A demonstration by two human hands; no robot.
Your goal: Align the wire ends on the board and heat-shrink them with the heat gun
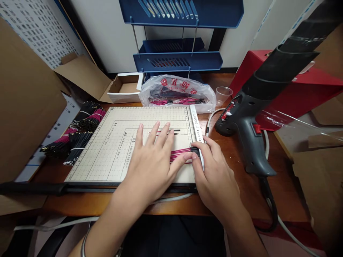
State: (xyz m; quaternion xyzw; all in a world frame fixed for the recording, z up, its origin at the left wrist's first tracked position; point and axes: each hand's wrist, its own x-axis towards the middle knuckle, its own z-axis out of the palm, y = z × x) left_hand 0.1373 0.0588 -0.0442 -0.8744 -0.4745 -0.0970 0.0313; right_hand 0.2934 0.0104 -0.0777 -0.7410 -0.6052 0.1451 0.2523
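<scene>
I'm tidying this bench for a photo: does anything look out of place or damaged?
Two stray wires lie on the cutter, apart from the pink wires at the right hand. The gun has an opening in its casing showing red and white bits, possibly damage; I can't be sure.

Pink, black-ended wires [181, 150], side by side, flat on cutter board [107, 150].

cutter board [111, 153]: "B5 182mmx257mm", "A5 148mmx210mm", "B6 128mmx182mm", printed beside the format outlines; corner mark and scale figures too small to read | edge strip [197, 125]: "SUNWOOD", then "Paper Cu", remainder covered by a hand [214, 167] | plastic bag [178, 89]: large red characters, crumpled; smaller red line beneath, illegible
</scene>
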